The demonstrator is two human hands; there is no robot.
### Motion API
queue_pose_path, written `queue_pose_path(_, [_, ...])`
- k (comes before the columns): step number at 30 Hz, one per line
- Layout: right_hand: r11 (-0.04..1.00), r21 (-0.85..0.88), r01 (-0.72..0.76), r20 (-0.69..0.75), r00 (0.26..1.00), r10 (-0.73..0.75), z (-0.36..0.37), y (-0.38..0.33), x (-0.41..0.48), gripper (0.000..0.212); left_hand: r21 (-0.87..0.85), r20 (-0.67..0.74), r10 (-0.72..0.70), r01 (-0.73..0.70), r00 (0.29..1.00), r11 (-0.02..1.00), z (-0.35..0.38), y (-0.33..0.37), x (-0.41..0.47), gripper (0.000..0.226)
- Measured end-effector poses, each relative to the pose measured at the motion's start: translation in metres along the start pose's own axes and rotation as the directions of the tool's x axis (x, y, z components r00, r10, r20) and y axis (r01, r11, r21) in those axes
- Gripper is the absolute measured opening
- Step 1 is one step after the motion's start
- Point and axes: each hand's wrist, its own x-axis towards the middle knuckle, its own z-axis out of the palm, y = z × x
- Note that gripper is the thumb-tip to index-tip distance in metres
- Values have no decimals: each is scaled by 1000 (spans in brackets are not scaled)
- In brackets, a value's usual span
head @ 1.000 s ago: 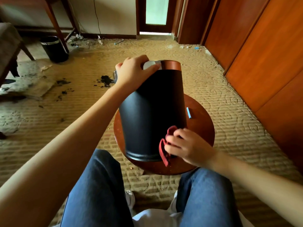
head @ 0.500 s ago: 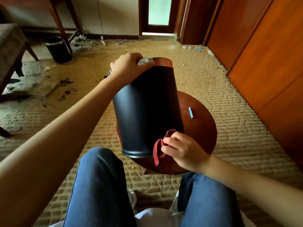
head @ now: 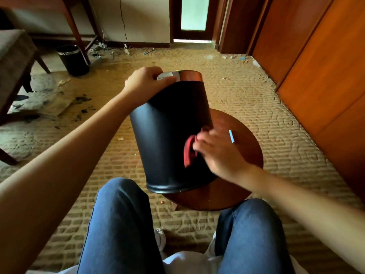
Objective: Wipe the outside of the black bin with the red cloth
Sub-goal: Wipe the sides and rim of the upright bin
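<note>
The black bin (head: 164, 139) stands tilted on a small round wooden table (head: 245, 135), its shiny metal rim at the top. My left hand (head: 147, 84) grips that rim from the left. My right hand (head: 219, 153) holds the red cloth (head: 189, 151) against the bin's right side, about halfway up the wall. Most of the cloth is bunched under my fingers; a fold hangs down to the left of them.
A small blue stick (head: 231, 136) lies on the table right of the bin. A second black bin (head: 73, 60) stands on the carpet at the far left, by a chair (head: 13, 56). Wooden cabinet doors (head: 320, 66) line the right. My knees are just below the table.
My right hand has slid the red cloth up the bin's side from near the base. The bin has tilted a little more, its base shifted left.
</note>
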Motion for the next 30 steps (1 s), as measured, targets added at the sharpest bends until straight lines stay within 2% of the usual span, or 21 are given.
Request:
queue_pose_path(3, [998, 49, 43, 124, 991, -49, 0, -7, -61, 27, -11, -6, 8, -8, 1000, 1000, 3, -1, 3, 42])
queue_pose_path(6, [989, -28, 147, 182, 973, -140, -12, 14, -35, 35, 1, -6, 27, -27, 1000, 1000, 9, 7, 3, 41])
queue_pose_path(7, [986, -64, 157, 160, 976, -145, -16, 22, -16, 37, 7, -4, 33, -33, 999, 999, 11, 10, 3, 41])
queue_pose_path(9, [990, -120, 77, 68, 995, -69, -23, 33, 28, 35, 27, -10, 44, -44, 999, 999, 14, 13, 2, 39])
queue_pose_path(11, [994, -111, -23, -18, 1000, 21, -26, 28, 58, 30, 42, -22, 38, -37, 999, 998, 15, 13, 2, 39])
queue_pose_path(12, [993, -111, -27, -48, 999, 21, -23, 21, 60, 29, 41, -27, 25, -24, 999, 999, 14, 12, 3, 40])
queue_pose_path(14, [993, -99, 66, -22, 997, -69, -10, 3, 39, 31, 31, -40, -5, 7, 999, 999, 13, 8, 4, 42])
queue_pose_path(16, [981, -45, 191, 92, 978, -186, 0, -13, -6, 31, 10, -45, -24, 25, 999, 1000, 11, 1, 5, 43])
queue_pose_path(19, [973, -2, 229, 157, 961, -226, 1, -20, -50, 29, -15, -76, -34, 33, 997, 999, 9, -2, 2, 44])
queue_pose_path(24, [932, -18, 363, 152, 922, -356, 20, -58, -16, 16, 20, -105, -21, 23, 994, 1000, 12, 9, -2, 46])
queue_pose_path(28, [905, -45, 423, 235, 885, -402, 60, -104, 11, 28, 50, -132, 11, -4, 991, 999, 21, 22, -4, 41])
queue_pose_path(30, [905, -43, 422, 216, 889, -404, 59, -100, 9, 27, 52, -141, 29, -22, 990, 998, 23, 24, -4, 41])
